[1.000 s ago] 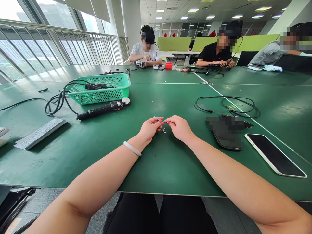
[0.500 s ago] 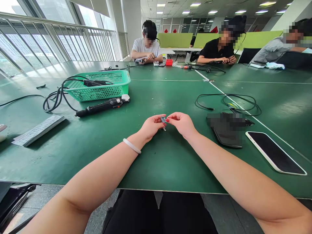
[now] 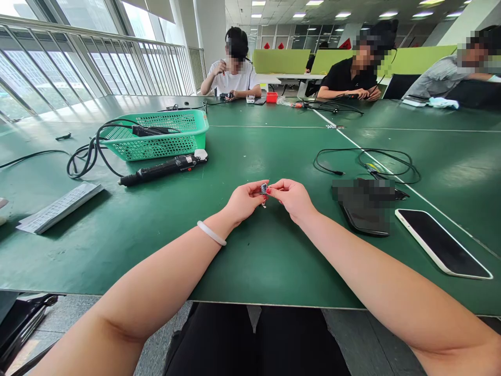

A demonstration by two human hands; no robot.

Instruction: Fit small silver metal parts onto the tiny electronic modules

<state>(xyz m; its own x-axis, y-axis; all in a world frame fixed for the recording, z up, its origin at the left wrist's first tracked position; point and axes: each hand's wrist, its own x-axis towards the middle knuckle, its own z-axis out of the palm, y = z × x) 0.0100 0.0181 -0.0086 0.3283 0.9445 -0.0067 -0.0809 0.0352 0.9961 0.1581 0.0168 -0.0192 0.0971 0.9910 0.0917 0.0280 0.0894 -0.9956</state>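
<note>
Just above the green table, my two hands meet at a small grey-blue part with dark markings [image 3: 263, 188], perhaps a little circuit board; it is too small to name surely. My left hand [image 3: 246, 200] is closed, pinching the part from the left between thumb and fingers. From the right, my right hand [image 3: 291, 198] is closed too, its thumb and fingertip pressed to the part's near side. A tiny pale bit [image 3: 263, 205] shows below the left fingertips. The fingers hide much of the part.
On the left lie a green basket [image 3: 156, 149] with cables, a black electric screwdriver [image 3: 164, 169] and a paper stack [image 3: 60, 208]. To the right are a black pouch-like object [image 3: 368, 222], a looped cable [image 3: 376, 151] and a phone [image 3: 442, 243]. Several people sit across the table [image 3: 250, 271].
The small part has turned between my fingers, so less of its face shows. My hands stay nearly in place. Across the table, a person in white has raised one hand.
</note>
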